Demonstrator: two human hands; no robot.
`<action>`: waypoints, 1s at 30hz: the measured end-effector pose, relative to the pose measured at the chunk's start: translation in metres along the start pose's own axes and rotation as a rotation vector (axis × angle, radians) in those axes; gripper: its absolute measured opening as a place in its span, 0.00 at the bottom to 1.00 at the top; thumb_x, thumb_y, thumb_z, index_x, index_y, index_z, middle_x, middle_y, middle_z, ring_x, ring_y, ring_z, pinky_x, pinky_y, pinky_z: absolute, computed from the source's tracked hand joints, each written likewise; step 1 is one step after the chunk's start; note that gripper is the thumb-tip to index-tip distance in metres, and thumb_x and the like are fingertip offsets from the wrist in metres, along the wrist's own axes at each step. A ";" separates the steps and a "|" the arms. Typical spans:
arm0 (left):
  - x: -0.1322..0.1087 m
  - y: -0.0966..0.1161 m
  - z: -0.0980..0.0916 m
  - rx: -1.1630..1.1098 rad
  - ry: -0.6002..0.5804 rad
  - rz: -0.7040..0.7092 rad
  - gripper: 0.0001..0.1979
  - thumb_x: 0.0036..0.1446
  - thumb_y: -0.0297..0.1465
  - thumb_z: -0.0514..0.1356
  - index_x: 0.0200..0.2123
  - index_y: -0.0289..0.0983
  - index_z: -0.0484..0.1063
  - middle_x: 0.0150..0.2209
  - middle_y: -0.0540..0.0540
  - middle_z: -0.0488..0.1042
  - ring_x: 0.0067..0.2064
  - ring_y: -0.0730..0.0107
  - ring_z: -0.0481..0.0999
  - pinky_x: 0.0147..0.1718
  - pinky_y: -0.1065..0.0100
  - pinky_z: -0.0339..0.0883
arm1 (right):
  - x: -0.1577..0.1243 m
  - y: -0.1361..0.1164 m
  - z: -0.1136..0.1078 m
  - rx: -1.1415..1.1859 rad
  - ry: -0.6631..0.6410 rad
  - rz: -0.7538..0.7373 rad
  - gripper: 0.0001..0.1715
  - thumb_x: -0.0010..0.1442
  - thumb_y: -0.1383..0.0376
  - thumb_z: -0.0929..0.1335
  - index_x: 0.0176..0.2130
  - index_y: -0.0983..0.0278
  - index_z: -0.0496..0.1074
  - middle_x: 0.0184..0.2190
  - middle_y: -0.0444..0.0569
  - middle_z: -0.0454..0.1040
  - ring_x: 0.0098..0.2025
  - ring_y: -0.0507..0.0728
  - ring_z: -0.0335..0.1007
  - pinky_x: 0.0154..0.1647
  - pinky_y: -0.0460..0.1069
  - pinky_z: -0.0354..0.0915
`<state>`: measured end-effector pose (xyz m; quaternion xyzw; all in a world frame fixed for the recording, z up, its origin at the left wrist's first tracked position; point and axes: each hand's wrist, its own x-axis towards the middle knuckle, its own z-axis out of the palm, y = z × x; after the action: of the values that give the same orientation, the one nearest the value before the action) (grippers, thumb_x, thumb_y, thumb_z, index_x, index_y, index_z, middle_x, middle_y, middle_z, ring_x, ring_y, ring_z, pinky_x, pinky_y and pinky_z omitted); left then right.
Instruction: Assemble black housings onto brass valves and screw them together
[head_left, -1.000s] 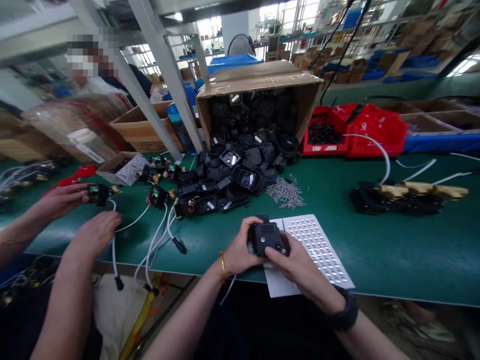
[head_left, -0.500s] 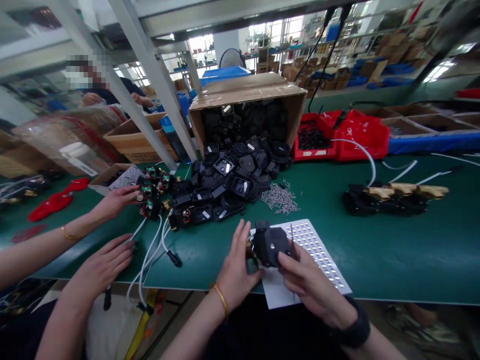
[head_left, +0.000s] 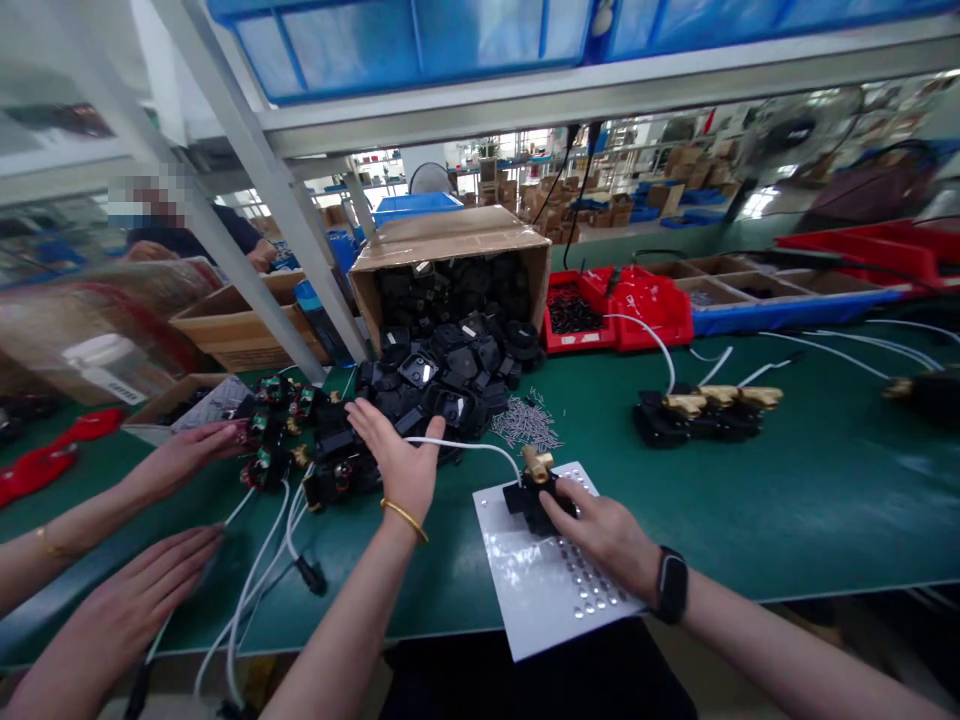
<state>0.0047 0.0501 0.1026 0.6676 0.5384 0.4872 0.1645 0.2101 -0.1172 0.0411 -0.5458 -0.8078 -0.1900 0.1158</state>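
A black unit topped by a brass fitting sits above the dotted white sheet at the front edge of your desk, gripped by your right hand, whose thumb and fingers close around its right side. The body appears to run roughly left to right, with the brass uppermost. It lies directly at your right hand's fingertips and to the right of your left hand, well apart from it, so the right is the nearer.

A white cable spans that gap, arching from the unit to your left hand, which is spread wide, fingers raised and thumb apart, before the heap of black cases. The cable crosses your left thumb; you cannot tell from here whether anything pinches it, and its far end is out of sight.

Your right fingers mask part of the unit, while unit and hand together cover some silver dots on the sheet. Loose pins lie just beyond; three brass-topped units stand to the right. At left, a co-worker's hands work near circuit parts, their wrists blurred, their arms cut off by the frame.
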 end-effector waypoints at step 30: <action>-0.062 -0.015 0.031 0.065 -0.776 0.304 0.11 0.57 0.24 0.49 0.39 0.38 0.68 0.38 0.46 0.71 0.41 0.68 0.71 0.43 0.66 0.64 | 0.048 0.081 0.033 0.538 -0.258 0.777 0.05 0.57 0.73 0.64 0.31 0.66 0.67 0.34 0.55 0.70 0.35 0.59 0.70 0.33 0.49 0.59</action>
<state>0.0256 0.0107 0.0470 0.8782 0.3472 0.2011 0.2602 0.2675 -0.0359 0.0453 -0.7765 -0.5728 0.1518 0.2142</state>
